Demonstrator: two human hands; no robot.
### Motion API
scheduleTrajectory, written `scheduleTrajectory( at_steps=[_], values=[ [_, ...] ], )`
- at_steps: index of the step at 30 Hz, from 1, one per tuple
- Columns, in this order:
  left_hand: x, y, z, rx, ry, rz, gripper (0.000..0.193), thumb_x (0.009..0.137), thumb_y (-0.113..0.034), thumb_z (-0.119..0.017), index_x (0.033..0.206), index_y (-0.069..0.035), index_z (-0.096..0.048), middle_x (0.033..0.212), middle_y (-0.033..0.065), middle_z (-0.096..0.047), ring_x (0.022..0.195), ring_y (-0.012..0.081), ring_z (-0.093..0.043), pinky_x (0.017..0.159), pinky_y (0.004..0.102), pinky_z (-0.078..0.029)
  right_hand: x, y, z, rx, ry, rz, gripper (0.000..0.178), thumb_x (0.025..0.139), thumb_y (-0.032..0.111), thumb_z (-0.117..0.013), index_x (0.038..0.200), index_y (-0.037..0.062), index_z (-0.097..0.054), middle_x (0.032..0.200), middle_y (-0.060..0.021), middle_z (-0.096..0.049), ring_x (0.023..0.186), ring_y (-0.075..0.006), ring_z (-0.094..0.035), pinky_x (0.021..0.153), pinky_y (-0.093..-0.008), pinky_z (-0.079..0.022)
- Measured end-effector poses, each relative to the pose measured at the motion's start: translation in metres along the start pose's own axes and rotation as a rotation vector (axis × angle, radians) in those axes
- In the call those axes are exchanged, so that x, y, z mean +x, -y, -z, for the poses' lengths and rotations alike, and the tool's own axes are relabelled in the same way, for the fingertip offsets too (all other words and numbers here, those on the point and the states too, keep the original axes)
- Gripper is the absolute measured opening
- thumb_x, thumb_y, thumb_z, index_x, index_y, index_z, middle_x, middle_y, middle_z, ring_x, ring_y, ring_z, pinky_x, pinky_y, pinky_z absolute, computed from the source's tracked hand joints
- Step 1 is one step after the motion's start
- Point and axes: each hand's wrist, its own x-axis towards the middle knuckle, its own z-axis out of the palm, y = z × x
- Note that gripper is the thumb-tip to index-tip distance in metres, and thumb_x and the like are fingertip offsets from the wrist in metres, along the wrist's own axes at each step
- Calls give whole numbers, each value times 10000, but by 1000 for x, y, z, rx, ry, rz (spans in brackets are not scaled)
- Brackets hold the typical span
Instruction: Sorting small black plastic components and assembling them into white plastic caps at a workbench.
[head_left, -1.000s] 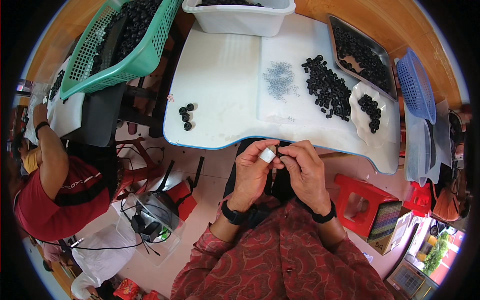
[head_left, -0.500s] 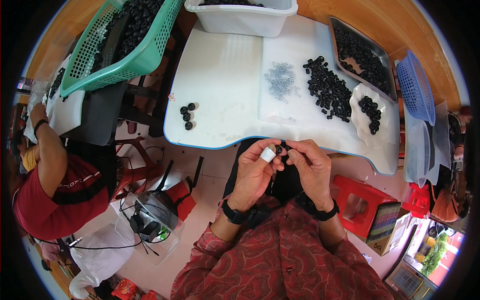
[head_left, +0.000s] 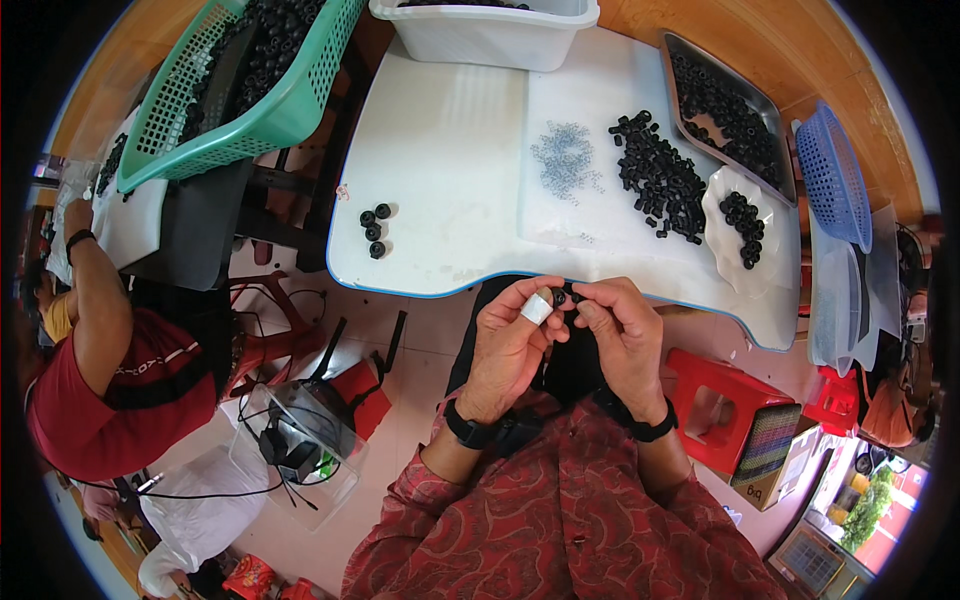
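Just off the table's near edge, my left hand pinches a small round black plastic part; white tape wraps its thumb. Close beside it, my right hand grips another small black piece between thumb and fingertips. The two pieces meet or nearly meet; I cannot tell which. On the white table, several round black parts sit at the left. Small clear springs or rings lie mid-table, with a pile of black cylindrical pieces to their right.
A wavy white dish and a metal tray hold black parts. At the back stands a white tub. A green basket is at left, near a co-worker. Red stools and a blue basket are right.
Both hands stay nearly in place, with the small black pieces still between the fingertips. The view has shifted very slightly.
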Motion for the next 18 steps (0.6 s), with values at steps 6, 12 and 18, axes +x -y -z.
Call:
scheduleTrajectory(
  at_steps=[6,12,18],
  values=[
    [-1,0,-2,10,-17,-10,242,972,-77,-582,1190,27,-605,961,102,-666,741,104,-626,686,262,-569,0,9,-3,-204,-16,105,150,899,-24,-632,1047,-17,-653,944,-116,-621,798,-196,-672,676,-274,-530],
    [-2,1,-1,5,-44,-9,231,966,-69,-590,1174,29,-617,925,82,-659,736,105,-631,674,269,-577,1,10,-5,-265,-9,200,163,877,-52,-639,1034,-12,-651,954,-130,-624,812,-230,-680,669,-304,-547],
    [-3,0,-1,42,-55,-19,234,963,-74,-598,1172,28,-618,915,77,-656,734,100,-631,671,262,-585,1,9,-7,-305,-5,238,180,860,-70,-640,1028,-8,-651,942,-127,-628,803,-235,-671,666,-308,-542]
  ],
)
